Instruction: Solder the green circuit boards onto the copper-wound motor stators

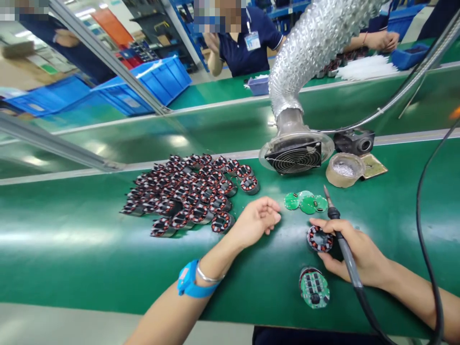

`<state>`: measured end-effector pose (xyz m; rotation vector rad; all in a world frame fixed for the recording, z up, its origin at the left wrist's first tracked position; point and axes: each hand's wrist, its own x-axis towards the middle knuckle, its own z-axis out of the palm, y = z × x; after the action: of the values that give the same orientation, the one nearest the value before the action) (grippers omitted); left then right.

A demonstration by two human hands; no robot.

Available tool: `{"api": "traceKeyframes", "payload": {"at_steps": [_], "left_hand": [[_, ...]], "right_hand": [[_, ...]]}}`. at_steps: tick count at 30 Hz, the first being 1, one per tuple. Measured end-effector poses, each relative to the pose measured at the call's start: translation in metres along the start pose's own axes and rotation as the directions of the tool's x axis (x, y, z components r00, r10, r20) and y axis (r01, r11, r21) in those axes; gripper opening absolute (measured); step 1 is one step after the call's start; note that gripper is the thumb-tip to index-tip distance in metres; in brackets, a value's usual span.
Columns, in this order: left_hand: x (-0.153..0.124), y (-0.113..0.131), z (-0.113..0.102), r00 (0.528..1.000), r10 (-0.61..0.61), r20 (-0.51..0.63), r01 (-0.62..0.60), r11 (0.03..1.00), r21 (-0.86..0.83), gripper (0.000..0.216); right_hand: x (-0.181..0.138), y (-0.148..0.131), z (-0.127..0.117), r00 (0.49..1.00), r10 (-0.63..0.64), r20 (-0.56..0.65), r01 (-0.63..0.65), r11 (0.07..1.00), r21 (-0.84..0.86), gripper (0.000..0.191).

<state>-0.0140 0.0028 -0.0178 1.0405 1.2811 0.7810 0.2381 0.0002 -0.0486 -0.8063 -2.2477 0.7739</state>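
My left hand [259, 216] hovers over the green bench with loosely curled fingers, thumb apart from them and nothing visible between. Just right of it lie several small round green circuit boards [308, 203]. In my right hand [362, 254] a soldering iron [345, 251] rests across the fingers, its tip pointing away from me. The same hand's thumb and forefinger grip a ring-shaped motor stator [319, 239] with copper windings by its sides. Nearer to me sits another stator topped with a green circuit board [315, 288].
A large cluster of motor stators [194, 187] covers the bench to the left. A fume extractor [294, 155] hangs ahead on a foil duct. Behind it are a round tub [345, 170] and an iron holder [354, 142]. The iron's cable [422, 225] loops at right. People sit opposite.
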Motion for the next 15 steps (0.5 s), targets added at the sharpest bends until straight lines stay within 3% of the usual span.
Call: {"api": "traceKeyframes", "payload": {"at_steps": [2,5,7,9,12,15], "left_hand": [[-0.002,0.001,0.003,0.999,-0.028,0.028,0.029,0.999,-0.027,0.042],[-0.006,-0.002,0.022,0.951,-0.176,0.253,0.144,0.98,0.138,0.047],[-0.007,-0.003,0.036,0.939,-0.23,0.255,0.168,0.955,0.246,0.041],[-0.006,-0.003,0.044,0.942,-0.245,0.229,0.186,0.95,0.25,0.037],[-0.003,0.0,0.035,0.917,-0.292,0.271,0.249,0.951,0.183,0.032],[0.002,0.005,0.006,0.906,-0.317,0.28,0.277,0.945,0.174,0.031]], "right_hand": [[0.0,0.002,0.0,1.0,-0.005,-0.001,0.005,1.0,-0.001,0.044],[-0.001,0.004,0.001,1.0,-0.023,-0.009,0.023,1.0,-0.001,0.043],[-0.001,0.005,0.002,1.0,-0.026,-0.01,0.026,1.0,0.001,0.043],[0.0,0.005,0.003,1.0,-0.029,-0.006,0.029,1.0,0.008,0.043],[0.002,0.004,0.001,0.999,-0.036,0.01,0.035,0.999,0.028,0.044],[0.004,0.002,-0.003,0.998,-0.05,0.026,0.049,0.998,0.049,0.046]]}}
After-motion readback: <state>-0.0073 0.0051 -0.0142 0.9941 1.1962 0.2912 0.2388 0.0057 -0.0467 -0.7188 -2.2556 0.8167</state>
